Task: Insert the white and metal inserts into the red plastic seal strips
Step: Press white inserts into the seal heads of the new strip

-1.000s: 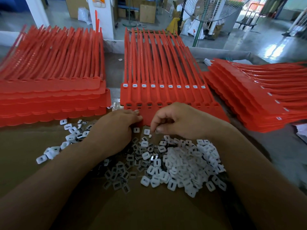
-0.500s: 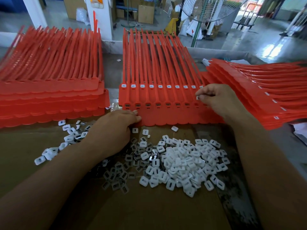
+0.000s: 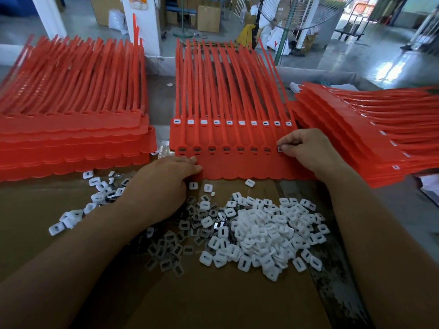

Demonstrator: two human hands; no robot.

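Observation:
A sheet of red seal strips (image 3: 237, 138) lies in front of me, with a far row of white inserts fitted and a near row of sockets holding metal inserts. My right hand (image 3: 306, 148) pinches a white insert (image 3: 280, 149) against a socket near the right end of the near row. My left hand (image 3: 164, 184) rests knuckles-up at the sheet's front left edge, fingers curled; what it holds is hidden. A heap of loose white inserts (image 3: 266, 231) lies on the cardboard, with darker metal inserts (image 3: 171, 252) to its left.
Stacks of red strip sheets stand at the left (image 3: 71, 134) and right (image 3: 370, 134). A few white inserts (image 3: 71, 217) are scattered left of my left forearm. The brown cardboard (image 3: 213, 300) covers the table; a factory floor with boxes and a fan lies beyond.
My right hand left the loose heap with a white insert, went to the sheet's right end, and has now dropped to the near row of sockets. My left hand stayed in place.

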